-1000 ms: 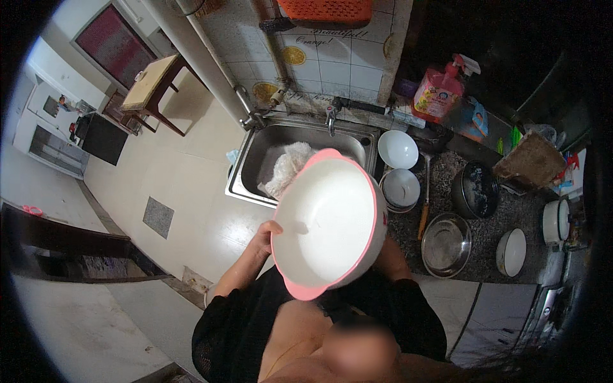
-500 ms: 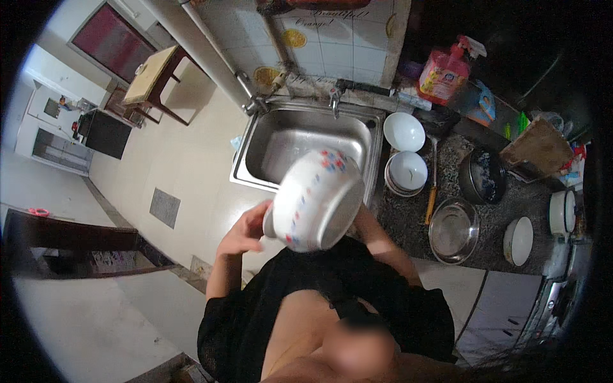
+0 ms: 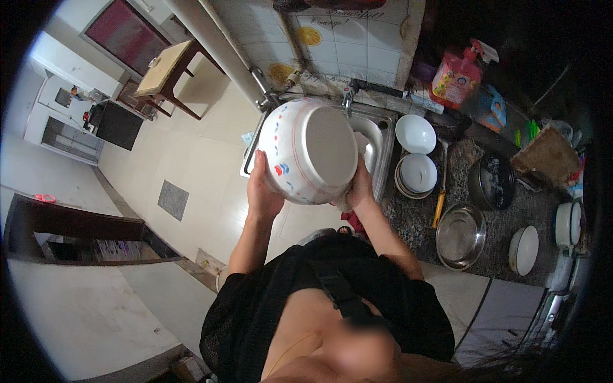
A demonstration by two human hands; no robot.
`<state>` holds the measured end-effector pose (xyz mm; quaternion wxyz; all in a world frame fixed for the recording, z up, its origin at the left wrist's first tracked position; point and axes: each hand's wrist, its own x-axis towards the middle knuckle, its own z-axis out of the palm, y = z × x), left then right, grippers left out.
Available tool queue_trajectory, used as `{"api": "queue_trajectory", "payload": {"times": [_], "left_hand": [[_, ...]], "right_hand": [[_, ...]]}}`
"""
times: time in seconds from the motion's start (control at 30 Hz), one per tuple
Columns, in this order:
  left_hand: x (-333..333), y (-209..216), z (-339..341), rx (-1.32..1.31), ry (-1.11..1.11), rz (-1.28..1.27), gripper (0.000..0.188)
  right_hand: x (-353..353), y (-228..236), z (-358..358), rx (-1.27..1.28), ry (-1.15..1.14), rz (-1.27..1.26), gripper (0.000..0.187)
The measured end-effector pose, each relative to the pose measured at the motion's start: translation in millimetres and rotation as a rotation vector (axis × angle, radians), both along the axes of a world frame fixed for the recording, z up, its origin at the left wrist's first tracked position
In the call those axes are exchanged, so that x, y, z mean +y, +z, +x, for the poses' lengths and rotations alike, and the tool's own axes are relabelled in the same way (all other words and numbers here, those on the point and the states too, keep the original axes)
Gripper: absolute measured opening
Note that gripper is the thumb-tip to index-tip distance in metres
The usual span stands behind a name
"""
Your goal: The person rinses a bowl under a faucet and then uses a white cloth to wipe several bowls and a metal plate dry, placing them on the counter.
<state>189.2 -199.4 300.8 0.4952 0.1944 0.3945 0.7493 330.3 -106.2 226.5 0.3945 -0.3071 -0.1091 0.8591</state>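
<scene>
The big white bowl [image 3: 290, 159] has tipped more, so its flat bottom shows better, up over the sink [image 3: 385, 137]. The left hand [image 3: 264, 193] now grips one side; the right hand [image 3: 361, 190] touches the other, fingers hidden, so I can't tell its grip

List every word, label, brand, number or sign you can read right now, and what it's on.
Wall tiles: dark script lettering near orange-slice pictures; wording not copied here.
Pink pump bottle: printed label, details too small to read reliably.
Blue packet: too dim and small to read any print.
Upturned white bowl: red and blue motifs, no lettering visible.
</scene>
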Motion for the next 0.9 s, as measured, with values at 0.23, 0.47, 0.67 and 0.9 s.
{"api": "queue_trajectory", "payload": {"times": [0.23,0.47,0.67,0.9], "left_hand": [[13.5,18.5,-7.0,-0.003,0.096,0.103,0.048],[15.7,7.3,11.8,0.323,0.155,0.059,0.036],[1.9,6.0,22.0,0.570,-0.006,-0.122,0.040],[-1.1,22.6,-6.9,0.088,0.032,-0.035,0.043]], "right_hand": [[-40.0,-10.5,-6.7,-0.453,-0.201,1.191,0.056],[-29.9,59.2,-15.1,-0.980,-0.205,1.982,0.043],[58.0,99.7,-38.5,-0.744,0.164,1.589,0.034],[82.3,-19.5,-24.7,-0.214,0.343,0.603,0.042]]}}
